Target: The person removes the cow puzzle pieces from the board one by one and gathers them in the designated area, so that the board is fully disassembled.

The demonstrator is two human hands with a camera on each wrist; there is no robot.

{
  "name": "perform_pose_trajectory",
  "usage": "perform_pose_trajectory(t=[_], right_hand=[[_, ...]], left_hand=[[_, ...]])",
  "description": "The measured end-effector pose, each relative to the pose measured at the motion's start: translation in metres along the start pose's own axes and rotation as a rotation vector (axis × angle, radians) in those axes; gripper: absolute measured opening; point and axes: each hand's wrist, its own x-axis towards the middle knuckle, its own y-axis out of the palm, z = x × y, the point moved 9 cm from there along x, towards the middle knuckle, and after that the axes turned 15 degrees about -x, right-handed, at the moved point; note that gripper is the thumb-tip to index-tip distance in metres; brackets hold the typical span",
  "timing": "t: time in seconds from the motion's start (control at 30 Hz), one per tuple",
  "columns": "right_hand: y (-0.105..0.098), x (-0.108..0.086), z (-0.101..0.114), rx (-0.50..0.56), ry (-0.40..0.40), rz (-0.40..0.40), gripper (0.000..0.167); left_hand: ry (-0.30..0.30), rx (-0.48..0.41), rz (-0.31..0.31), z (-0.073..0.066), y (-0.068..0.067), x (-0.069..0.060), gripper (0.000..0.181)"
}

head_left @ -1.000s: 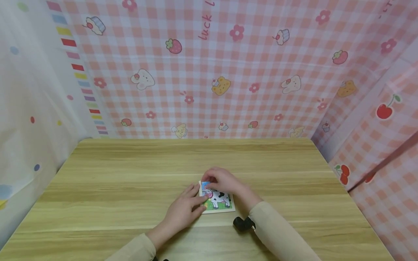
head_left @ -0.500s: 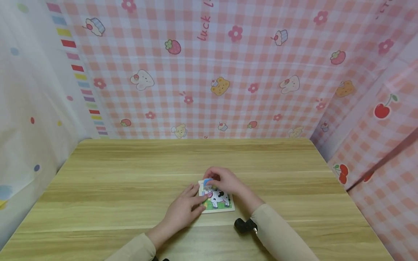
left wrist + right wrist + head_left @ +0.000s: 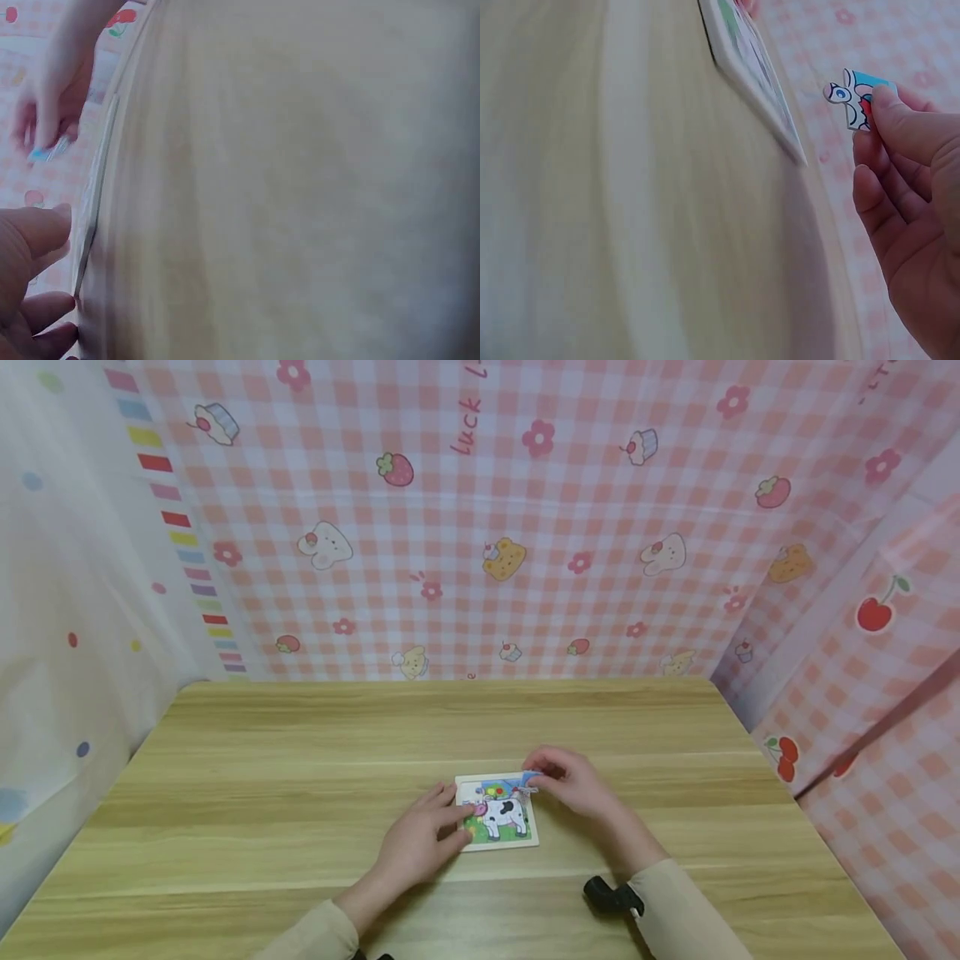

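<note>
A small cow jigsaw puzzle in a pale frame [image 3: 501, 847] lies flat on the table. My left hand [image 3: 422, 839] rests at its left side, fingers fairly straight, with fingertips on the frame and the picture. My right hand [image 3: 573, 783] pinches a jigsaw piece [image 3: 859, 97] between thumb and fingers, over the frame's upper right corner in the head view. Blue, white and red show on that piece, with a printed eye on its knob. A pale bare patch shows at the puzzle's upper left; the left fingers cover part of the left side.
The wood-grain table [image 3: 300, 735] spreads around the puzzle. A pink checked cloth [image 3: 450, 527] hangs behind it, with more cloth at both sides. A black wrist device [image 3: 611, 896] sits by the right sleeve.
My right hand has lifted the jigsaw piece from the puzzle's upper left and carried it right to the upper right corner. The left hand has stayed in place.
</note>
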Motion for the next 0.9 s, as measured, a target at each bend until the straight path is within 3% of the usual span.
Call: perform_pose_trajectory(t=[0.33,0.63,0.9], right_hand=[[-0.045,-0.043,-0.033,0.04,0.078,-0.102,0.009],[-0.068,-0.068,-0.056,0.106,0.086,-0.06,0.011],[-0.084,-0.083,-0.077,0.02,0.105,-0.091,0.01]], left_hand=[[0.014,-0.118,-0.092,0.001,-0.005,0.007,0.047],[-0.026,-0.184,-0.098,0.01,0.0,0.006,0.049],[0.015,-0.164,-0.082,0.012,0.0,0.004,0.045]])
